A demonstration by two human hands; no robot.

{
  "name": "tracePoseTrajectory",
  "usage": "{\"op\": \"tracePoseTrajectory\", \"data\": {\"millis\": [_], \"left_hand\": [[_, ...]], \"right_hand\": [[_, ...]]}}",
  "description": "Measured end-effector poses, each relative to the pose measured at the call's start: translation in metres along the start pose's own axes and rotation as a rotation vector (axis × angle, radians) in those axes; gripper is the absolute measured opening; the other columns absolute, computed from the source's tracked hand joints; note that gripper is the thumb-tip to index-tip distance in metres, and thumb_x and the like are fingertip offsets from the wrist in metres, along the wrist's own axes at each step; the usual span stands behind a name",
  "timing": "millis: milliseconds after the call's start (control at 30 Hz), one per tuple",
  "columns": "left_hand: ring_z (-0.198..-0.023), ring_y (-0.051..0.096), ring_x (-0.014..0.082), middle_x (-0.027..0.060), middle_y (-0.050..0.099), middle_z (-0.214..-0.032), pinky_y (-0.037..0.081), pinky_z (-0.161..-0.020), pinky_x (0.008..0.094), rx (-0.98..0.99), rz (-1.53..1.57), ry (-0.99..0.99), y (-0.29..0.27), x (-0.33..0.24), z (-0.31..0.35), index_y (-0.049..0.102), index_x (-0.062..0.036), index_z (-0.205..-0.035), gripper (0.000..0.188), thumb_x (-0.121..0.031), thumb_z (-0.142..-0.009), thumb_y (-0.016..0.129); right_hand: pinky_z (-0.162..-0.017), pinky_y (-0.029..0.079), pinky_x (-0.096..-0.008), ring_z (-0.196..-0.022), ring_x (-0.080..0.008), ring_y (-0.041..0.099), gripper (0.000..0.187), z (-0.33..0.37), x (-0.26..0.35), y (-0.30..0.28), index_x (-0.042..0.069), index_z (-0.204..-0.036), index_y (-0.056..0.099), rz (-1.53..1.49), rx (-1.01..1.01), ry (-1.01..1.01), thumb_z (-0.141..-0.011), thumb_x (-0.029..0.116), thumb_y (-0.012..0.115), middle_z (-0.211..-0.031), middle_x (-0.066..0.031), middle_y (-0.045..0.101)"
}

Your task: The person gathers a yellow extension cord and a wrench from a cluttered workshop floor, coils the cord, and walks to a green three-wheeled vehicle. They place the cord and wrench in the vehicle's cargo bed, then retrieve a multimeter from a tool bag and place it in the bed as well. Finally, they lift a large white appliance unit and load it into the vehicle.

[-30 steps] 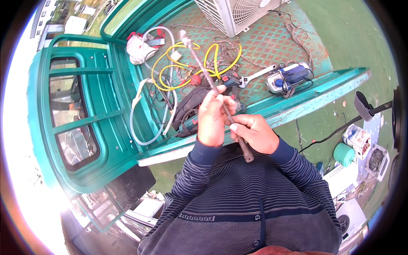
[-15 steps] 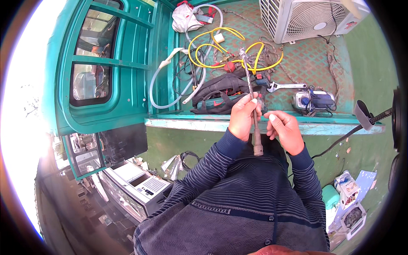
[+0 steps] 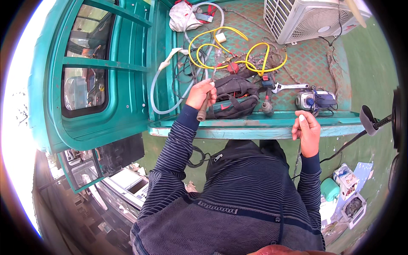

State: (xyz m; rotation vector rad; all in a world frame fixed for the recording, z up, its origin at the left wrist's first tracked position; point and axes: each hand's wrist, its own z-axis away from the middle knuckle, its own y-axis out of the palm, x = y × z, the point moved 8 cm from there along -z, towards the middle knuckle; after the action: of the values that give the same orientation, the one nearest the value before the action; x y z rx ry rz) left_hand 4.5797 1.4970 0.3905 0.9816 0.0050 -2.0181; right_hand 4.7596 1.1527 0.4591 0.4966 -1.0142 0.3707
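My left hand point(image 3: 201, 95) is closed around a long thin metal rod with a thicker, socket-like end point(image 3: 202, 114). That end points back toward me, and the thin shaft runs forward over the truck bed. Just right of this hand lies a dark tool bag point(image 3: 236, 104). Over the near edge of the bed, my right hand point(image 3: 309, 131) has its fingers curled and thumb pressed to them; whether anything is between them I cannot make out. Beyond it sit an adjustable wrench point(image 3: 290, 86) and a small blue and silver pump-like machine point(image 3: 315, 100).
A yellow hose point(image 3: 265, 59) and a pale hose point(image 3: 154, 95) loop across the bed. An air conditioner outdoor unit point(image 3: 316, 21) stands at the far right. The teal bed edge point(image 3: 255, 132) crosses before me. Boxes and a green container point(image 3: 330, 189) lie at lower right.
My left hand has carried the rod left and forward, beside the tool bag. My right hand has moved right, away from the rod. The view has shifted slightly.
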Motion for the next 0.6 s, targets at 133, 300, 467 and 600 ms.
{"op": "tracePoseTrajectory", "data": {"millis": [133, 300, 467, 600], "left_hand": [[-0.055, 0.054, 0.0123, 0.0031, 0.059, -0.077, 0.044, -0.044, 0.0276, -0.385, -0.449, 0.104, -0.118, -0.046, -0.019, 0.044, -0.0001, -0.145, 0.051, -0.010, -0.097, 0.058], [-0.054, 0.054, 0.0129, 0.0069, 0.064, -0.080, 0.043, -0.045, 0.0302, -0.527, -0.620, 0.047, -0.230, -0.045, -0.076, 0.044, 0.0021, -0.145, 0.054, -0.011, -0.095, 0.060], [-0.053, 0.057, 0.0144, 0.0125, 0.070, -0.088, 0.046, -0.047, 0.0296, -0.572, -0.788, 0.135, -0.257, -0.006, -0.116, 0.048, 0.0039, -0.141, 0.050, -0.004, -0.093, 0.059], [-0.096, 0.068, 0.0315, 0.0220, 0.068, -0.115, 0.056, -0.078, 0.0406, -0.535, -0.990, 0.000, -0.354, 0.043, -0.152, 0.059, 0.0051, -0.130, 0.044, -0.007, -0.089, 0.066]], "right_hand": [[-0.044, 0.041, -0.0202, -0.060, -0.0050, 0.054, 0.019, 0.004, 0.004, 0.012, 0.003, -0.113, 0.065, 0.147, -0.079, -0.100, -0.103, 0.016, 0.055, -0.075, 0.0011, 0.058], [-0.045, 0.037, -0.0191, -0.059, -0.0024, 0.052, 0.018, 0.016, -0.002, 0.016, 0.004, -0.113, 0.066, 0.315, -0.251, -0.142, -0.103, 0.015, 0.055, -0.071, 0.0030, 0.057], [-0.047, 0.039, -0.0191, -0.060, -0.0031, 0.053, 0.018, 0.024, -0.008, 0.002, 0.003, -0.112, 0.067, 0.339, -0.396, -0.120, -0.101, 0.013, 0.058, -0.073, 0.0025, 0.059], [-0.048, 0.042, -0.0195, -0.062, -0.0042, 0.056, 0.017, 0.026, -0.003, 0.005, 0.002, -0.110, 0.069, 0.210, -0.373, -0.138, -0.100, 0.013, 0.059, -0.075, 0.0016, 0.060]]}}
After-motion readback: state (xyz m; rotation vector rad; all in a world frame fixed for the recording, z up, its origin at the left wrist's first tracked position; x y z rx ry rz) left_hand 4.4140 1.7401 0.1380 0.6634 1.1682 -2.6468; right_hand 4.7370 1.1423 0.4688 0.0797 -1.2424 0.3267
